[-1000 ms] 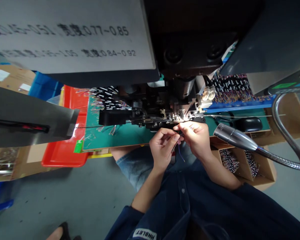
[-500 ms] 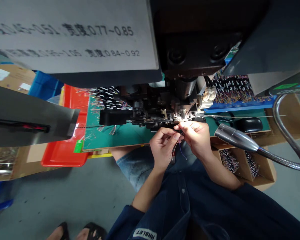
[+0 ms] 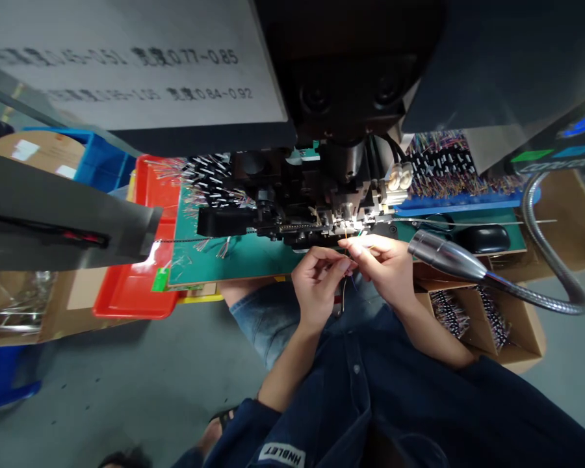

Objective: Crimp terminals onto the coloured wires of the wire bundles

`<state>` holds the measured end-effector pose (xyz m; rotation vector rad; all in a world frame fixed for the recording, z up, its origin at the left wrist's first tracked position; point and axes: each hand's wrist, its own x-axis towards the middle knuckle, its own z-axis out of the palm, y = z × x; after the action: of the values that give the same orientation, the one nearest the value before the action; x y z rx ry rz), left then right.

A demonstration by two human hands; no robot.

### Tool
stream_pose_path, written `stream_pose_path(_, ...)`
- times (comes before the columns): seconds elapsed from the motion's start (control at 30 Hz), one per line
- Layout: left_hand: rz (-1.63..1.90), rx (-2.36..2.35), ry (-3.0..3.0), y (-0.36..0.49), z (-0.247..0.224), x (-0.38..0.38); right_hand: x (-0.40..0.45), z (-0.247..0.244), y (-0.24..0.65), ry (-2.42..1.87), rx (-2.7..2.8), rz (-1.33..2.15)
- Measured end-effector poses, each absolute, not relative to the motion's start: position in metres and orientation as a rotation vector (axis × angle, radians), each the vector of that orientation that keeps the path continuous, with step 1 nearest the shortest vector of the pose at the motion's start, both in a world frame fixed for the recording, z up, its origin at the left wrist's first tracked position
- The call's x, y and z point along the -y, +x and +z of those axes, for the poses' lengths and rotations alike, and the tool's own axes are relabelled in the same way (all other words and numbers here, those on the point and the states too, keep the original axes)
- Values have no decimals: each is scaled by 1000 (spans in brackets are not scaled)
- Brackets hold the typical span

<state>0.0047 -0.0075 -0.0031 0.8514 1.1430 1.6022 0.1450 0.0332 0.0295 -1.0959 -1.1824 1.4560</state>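
Thin coloured wires [image 3: 346, 236] are pinched between my two hands, just in front of the lit working point of a terminal crimping machine [image 3: 347, 211]. My left hand [image 3: 316, 283] is closed, thumb and forefinger together on the lower part of the bundle. With its fingertips touching the upper wires, my right hand [image 3: 387, 263] is closed too. An orange wire points up toward the machine, and short ends hang below my left fingers. A terminal strip [image 3: 190, 240] runs into the machine from the left. The fingers hide most of the bundle.
A metal gooseneck lamp [image 3: 448, 257] reaches in from the right. Bundled wires [image 3: 448, 166] lie in a blue tray behind; more fill a divided cardboard box [image 3: 521, 351] at lower right. A red tray [image 3: 127, 292] and a grey guard [image 3: 68, 214] are on the left.
The view has shifted a little. My right fingertips have come slightly down from the machine's working point, and an orange wire now shows above them. The purple wire below shows less.
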Motion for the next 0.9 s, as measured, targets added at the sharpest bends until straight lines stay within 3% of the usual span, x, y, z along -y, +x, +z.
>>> stream_pose_path(0.47, 1706, -1150, 767, 25, 28, 50, 47, -22, 161, -819, 1542, 1397)
stream_pose_path(0.7, 1681, -1087, 878, 41, 20, 54, 66, -23, 178, -970, 1578, 1105)
stream_pose_path(0.9, 1499, -1081, 1022, 60, 0, 53, 74, -25, 271, -1403, 1404, 828)
